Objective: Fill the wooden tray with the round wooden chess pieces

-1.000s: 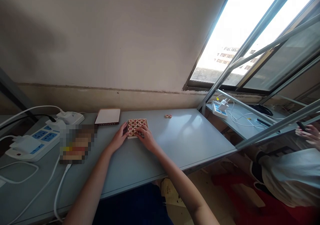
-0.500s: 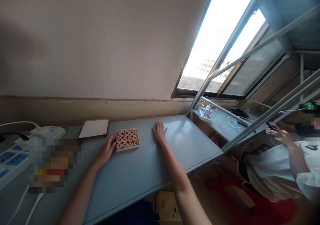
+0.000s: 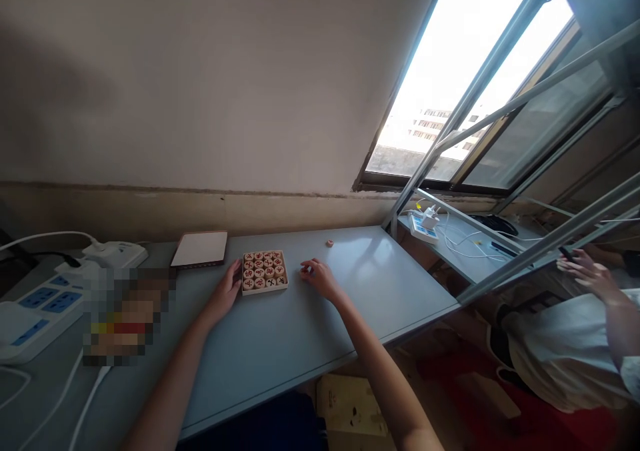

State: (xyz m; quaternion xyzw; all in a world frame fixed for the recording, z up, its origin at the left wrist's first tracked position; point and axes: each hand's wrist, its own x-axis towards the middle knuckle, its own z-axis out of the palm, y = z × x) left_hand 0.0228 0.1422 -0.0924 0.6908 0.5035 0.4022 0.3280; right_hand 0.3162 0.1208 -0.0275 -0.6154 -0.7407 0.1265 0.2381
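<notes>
A shallow light wooden box lies on the grey desk, holding rows of round Chinese chess pieces with red and dark characters. My left hand rests against the box's left side, fingers stretched out along it. To the right of the box, my right hand hovers over the desk with loosely bent fingers pointing left; I see nothing between them. Farther back, one loose chess piece sits alone on the desk.
A flat white-topped box lies at the back left. Power strips and cables fill the left end, beside a blurred-out patch. Metal bed frame bars rise on the right. Another person's hand holds a phone there.
My right hand has lifted from the back of the desk and come nearer the box, its fingers now bent. The loose piece shows where it lay. My left hand stays by the box.
</notes>
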